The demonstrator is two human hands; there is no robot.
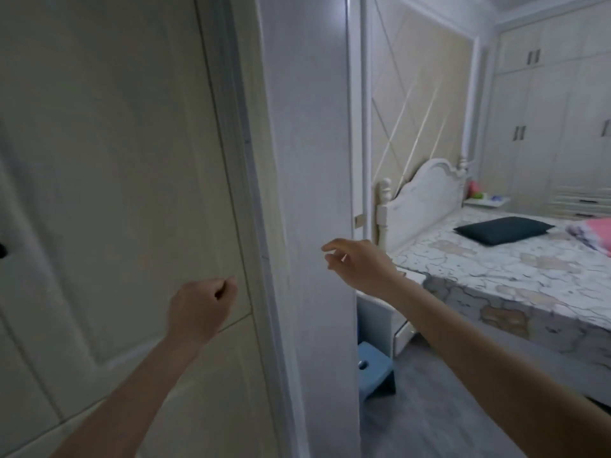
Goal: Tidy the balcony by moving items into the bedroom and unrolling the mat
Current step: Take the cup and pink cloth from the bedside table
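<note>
The left hand (201, 309) sits at about seven o'clock in the view, raised in front of a pale panelled door (109, 193). Its grip is curled into a loose fist with nothing in it, the thumb tucked against the forefinger. Whether the knuckles touch the door cannot be told.

The right hand (358, 262) reaches forward near the centre, just at the edge of a white door frame (314, 160). Its grip is loosely spread, fingers slightly bent and apart, holding nothing. Contact with the frame cannot be told.

Through the opening, from one to four o'clock, lies the bedroom. A bed (496, 276) with a patterned cover runs along the right, its white headboard (426, 190) against a beige panelled wall. A dark blue pillow (502, 229) lies on the bed near the headboard, and a pink cloth (591, 233) lies at the right edge. Tall cupboards (545, 127) fill the far wall at two o'clock. A small blue stool (377, 371) stands on the grey floor (429, 408) at five o'clock, just beside the frame and near the bed's corner.

No mat or balcony item shows in this view.
</note>
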